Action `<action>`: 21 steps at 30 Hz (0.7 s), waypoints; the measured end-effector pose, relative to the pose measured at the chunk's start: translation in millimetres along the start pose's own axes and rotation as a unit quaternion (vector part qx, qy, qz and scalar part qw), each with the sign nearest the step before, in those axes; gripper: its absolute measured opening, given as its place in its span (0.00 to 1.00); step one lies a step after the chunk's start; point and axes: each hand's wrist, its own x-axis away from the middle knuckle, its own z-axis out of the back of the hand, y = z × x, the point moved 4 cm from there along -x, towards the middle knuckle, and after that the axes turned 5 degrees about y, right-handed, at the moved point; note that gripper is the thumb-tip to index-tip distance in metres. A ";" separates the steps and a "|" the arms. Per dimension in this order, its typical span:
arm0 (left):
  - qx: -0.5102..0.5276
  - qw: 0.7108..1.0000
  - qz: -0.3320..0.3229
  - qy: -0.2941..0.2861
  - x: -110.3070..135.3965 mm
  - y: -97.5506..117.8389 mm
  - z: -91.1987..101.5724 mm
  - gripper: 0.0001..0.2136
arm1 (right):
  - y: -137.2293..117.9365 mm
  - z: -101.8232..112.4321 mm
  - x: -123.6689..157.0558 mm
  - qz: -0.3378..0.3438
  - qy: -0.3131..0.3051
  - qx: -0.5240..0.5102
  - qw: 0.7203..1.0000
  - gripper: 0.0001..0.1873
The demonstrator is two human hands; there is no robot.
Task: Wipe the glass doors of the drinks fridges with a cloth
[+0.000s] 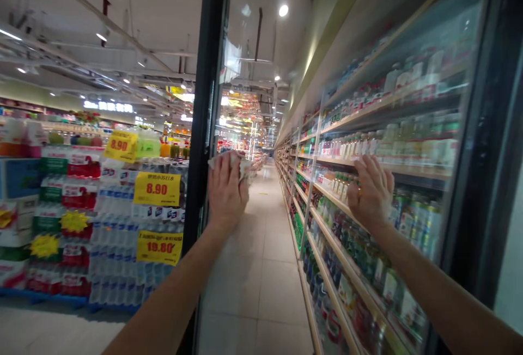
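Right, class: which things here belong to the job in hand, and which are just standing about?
In hand: left hand, cloth, right hand, glass door.
Standing about: price signs, stacked bottles, shelved drinks.

Stacked water btls (118, 257) w/ yellow price tags (157, 188) left; drink shelves (408, 142) right, tiled aisle (265, 257) btwn.
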 end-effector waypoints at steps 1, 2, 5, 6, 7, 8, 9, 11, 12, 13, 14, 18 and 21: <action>0.000 1.000 -0.014 -0.004 5.6 3.4 1.2 0.26 | -0.1 0.3 -0.1 0.001 0.003 0.001 1.000 0.27; 0.010 0.998 -0.059 -0.019 13.8 12.1 2.1 0.26 | -0.1 0.5 -0.1 0.000 0.003 0.001 1.000 0.27; 0.064 0.965 -0.241 -0.087 40.9 41.9 3.5 0.25 | 0.3 0.3 0.3 -0.006 -0.007 -0.004 1.000 0.27; 0.071 0.958 -0.259 -0.097 44.3 43.7 3.8 0.24 | 0.4 0.3 0.5 -0.007 -0.009 -0.006 1.000 0.27; 0.067 0.964 -0.240 -0.096 42.6 40.1 3.8 0.24 | 0.3 0.4 0.6 -0.008 -0.010 -0.008 1.000 0.27; 0.052 0.977 -0.191 -0.083 36.9 32.1 3.6 0.25 | 0.0 0.6 0.6 -0.006 -0.009 -0.010 1.000 0.28; 0.034 0.989 -0.128 -0.063 29.6 22.5 3.6 0.25 | -0.2 0.9 0.5 -0.006 -0.007 -0.012 1.000 0.27; 0.005 0.999 -0.030 -0.022 17.5 10.1 3.8 0.26 | -0.7 1.6 0.2 -0.006 -0.003 -0.011 1.000 0.27; 0.002 1.000 -0.021 -0.016 14.4 11.1 3.1 0.26 | -0.8 1.8 0.0 -0.006 -0.001 -0.009 1.000 0.27; 0.009 0.999 -0.045 -0.023 13.4 17.2 1.7 0.26 | -0.7 1.9 -0.1 -0.008 -0.001 -0.007 1.000 0.26; 0.023 0.995 -0.093 -0.040 14.2 26.8 -0.1 0.26 | -0.6 1.8 -0.2 -0.009 -0.002 -0.006 1.000 0.26; 0.064 0.967 -0.230 -0.086 12.1 47.3 -5.4 0.24 | 0.4 1.3 0.6 -0.004 0.001 -0.008 1.000 0.26; 0.027 0.996 -0.085 -0.025 -10.5 23.7 -5.9 0.24 | 0.9 0.5 0.8 -0.003 0.000 -0.005 1.000 0.26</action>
